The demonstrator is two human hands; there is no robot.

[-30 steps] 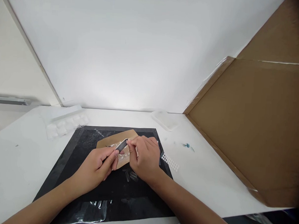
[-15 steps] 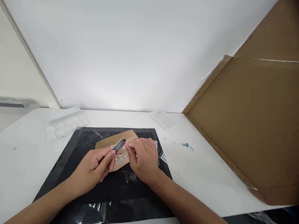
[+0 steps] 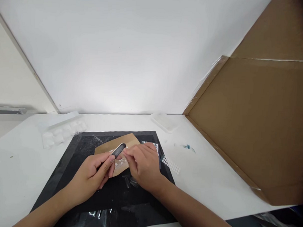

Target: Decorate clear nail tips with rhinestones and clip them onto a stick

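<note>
Left hand (image 3: pixel 95 171) gripped the file (image 3: pixel 119 150) above the brown paper (image 3: pixel 127 138); right hand (image 3: pixel 146 163) pinched narrowly beside its tip, contents unclear; filing seemed underway, the next stroke calling for steadiness.

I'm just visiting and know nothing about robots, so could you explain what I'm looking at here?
There is no machine at work here: these are a person's two bare hands, seen from a camera worn on the head, looking forward and down.

The left hand holds a dark, flat strip with a rounded end. The right hand is close to that end; whether it holds something tiny is too small to tell.

Below them, brown paper with small white bits lies on a black mat, near some clear slivers. On the white table sits a clear tray.
</note>
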